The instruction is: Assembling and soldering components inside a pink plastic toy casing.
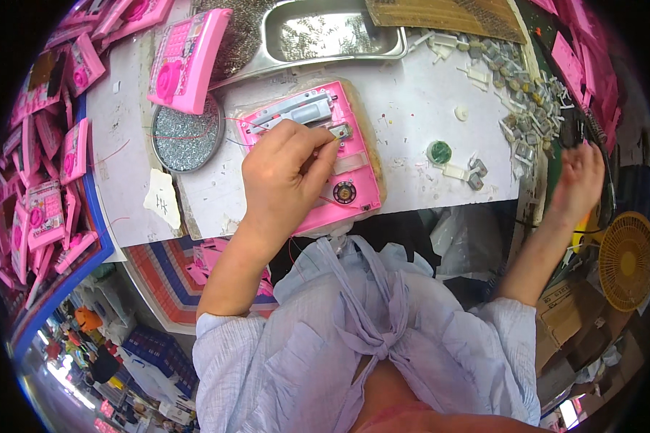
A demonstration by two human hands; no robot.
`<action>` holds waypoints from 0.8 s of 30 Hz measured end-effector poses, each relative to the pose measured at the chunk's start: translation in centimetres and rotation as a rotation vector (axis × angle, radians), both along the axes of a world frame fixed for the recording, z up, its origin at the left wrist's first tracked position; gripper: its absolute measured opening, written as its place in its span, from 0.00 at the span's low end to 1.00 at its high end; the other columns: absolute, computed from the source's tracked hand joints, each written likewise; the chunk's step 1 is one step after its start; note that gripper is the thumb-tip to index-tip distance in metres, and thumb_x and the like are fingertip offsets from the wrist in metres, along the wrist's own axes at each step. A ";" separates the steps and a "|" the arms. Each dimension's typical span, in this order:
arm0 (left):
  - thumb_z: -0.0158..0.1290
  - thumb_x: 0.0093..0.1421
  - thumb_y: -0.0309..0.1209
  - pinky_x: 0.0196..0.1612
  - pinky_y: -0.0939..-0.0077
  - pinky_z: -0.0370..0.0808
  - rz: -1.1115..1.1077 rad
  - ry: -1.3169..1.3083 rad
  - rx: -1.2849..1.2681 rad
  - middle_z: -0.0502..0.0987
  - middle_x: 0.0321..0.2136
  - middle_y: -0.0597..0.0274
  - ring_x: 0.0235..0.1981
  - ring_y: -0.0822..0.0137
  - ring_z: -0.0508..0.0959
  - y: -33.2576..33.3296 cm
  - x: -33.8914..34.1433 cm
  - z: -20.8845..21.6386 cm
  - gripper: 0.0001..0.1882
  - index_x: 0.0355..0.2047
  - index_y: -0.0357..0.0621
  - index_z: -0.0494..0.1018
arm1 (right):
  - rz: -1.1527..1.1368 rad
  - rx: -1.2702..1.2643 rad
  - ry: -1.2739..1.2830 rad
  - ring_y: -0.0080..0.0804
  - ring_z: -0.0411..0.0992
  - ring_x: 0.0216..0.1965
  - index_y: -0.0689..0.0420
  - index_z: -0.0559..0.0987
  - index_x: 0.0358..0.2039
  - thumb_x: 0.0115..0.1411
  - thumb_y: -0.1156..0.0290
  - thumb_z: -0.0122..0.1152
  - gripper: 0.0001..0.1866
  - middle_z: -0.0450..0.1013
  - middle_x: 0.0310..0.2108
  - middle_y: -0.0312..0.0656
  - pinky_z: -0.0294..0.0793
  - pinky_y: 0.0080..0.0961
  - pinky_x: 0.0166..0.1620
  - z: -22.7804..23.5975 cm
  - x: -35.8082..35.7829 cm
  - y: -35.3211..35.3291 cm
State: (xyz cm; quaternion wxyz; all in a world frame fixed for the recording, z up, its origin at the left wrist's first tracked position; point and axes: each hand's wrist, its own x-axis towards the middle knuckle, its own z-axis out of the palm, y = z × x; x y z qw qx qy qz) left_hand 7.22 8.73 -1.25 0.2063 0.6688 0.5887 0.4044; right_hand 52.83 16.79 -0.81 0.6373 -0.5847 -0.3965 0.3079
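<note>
A pink plastic casing [372, 189] lies open-side up in front of me, with a grey plastic tray [307, 112] and a round speaker [344, 192] inside it. My left hand [285, 169] reaches over it, thumb and forefinger pinched on a small grey part [341, 131] near the casing's upper right. The fingers partly cover that part. Thin wires run out to the left from under this hand. My right hand [579, 180] is out at the table's right edge, near dark cords or tools. Its fingers are blurred, and I cannot see whether they hold anything.
A round dish of small screws [188, 137] stands left, a pink toy casing [189, 61] leaning over it. Behind is a metal tray [332, 32]. Small motors [523, 101] are heaped right, near a green round piece [438, 151]. Pink casings [47, 209] pile far left; a yellow fan [627, 260] stands right.
</note>
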 end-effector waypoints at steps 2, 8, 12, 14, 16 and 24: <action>0.66 0.50 0.25 0.33 0.68 0.70 -0.002 0.122 0.080 0.75 0.27 0.64 0.28 0.64 0.76 0.2 0.2 -0.2 0.06 0.29 0.44 0.81 | 0.032 0.022 0.344 0.32 0.71 0.33 0.64 0.74 0.46 0.68 0.71 0.61 0.11 0.74 0.36 0.43 0.77 0.33 0.40 -0.4 7.5 -0.8; 0.67 0.46 0.29 0.40 0.62 0.62 0.013 0.323 0.070 0.72 0.32 0.66 0.37 0.60 0.70 0.4 0.7 -0.2 0.07 0.26 0.49 0.81 | 0.003 -0.014 0.429 0.28 0.58 0.26 0.57 0.69 0.36 0.68 0.62 0.63 0.15 0.63 0.27 0.39 0.60 0.28 0.29 -0.5 10.6 0.8; 0.67 0.46 0.30 0.41 0.61 0.60 0.038 0.335 0.051 0.71 0.32 0.66 0.38 0.60 0.69 0.5 1.0 -0.4 0.06 0.26 0.50 0.81 | 0.079 -0.055 0.456 0.31 0.63 0.27 0.56 0.73 0.39 0.72 0.56 0.54 0.15 0.68 0.28 0.41 0.65 0.29 0.31 -0.1 10.6 0.6; 0.67 0.46 0.30 0.41 0.62 0.60 0.040 0.329 0.051 0.70 0.32 0.66 0.37 0.60 0.69 0.6 1.1 -0.4 0.07 0.26 0.50 0.81 | -0.130 -0.073 0.268 0.35 0.69 0.33 0.57 0.75 0.47 0.73 0.57 0.51 0.16 0.74 0.35 0.45 0.71 0.30 0.37 -0.5 11.9 0.9; 0.67 0.45 0.30 0.41 0.62 0.60 0.052 0.314 0.051 0.70 0.32 0.66 0.37 0.60 0.68 0.6 1.0 -0.5 0.07 0.26 0.50 0.81 | -0.187 -0.085 0.115 0.40 0.76 0.44 0.59 0.75 0.58 0.73 0.61 0.46 0.20 0.78 0.48 0.52 0.77 0.33 0.48 0.4 11.6 0.6; 0.67 0.45 0.30 0.41 0.62 0.59 0.055 0.336 0.056 0.70 0.31 0.66 0.37 0.60 0.68 0.7 1.1 -0.6 0.07 0.26 0.50 0.81 | -0.104 0.141 0.101 0.28 0.71 0.36 0.59 0.77 0.45 0.70 0.67 0.55 0.10 0.75 0.37 0.41 0.72 0.24 0.39 0.7 6.7 -7.9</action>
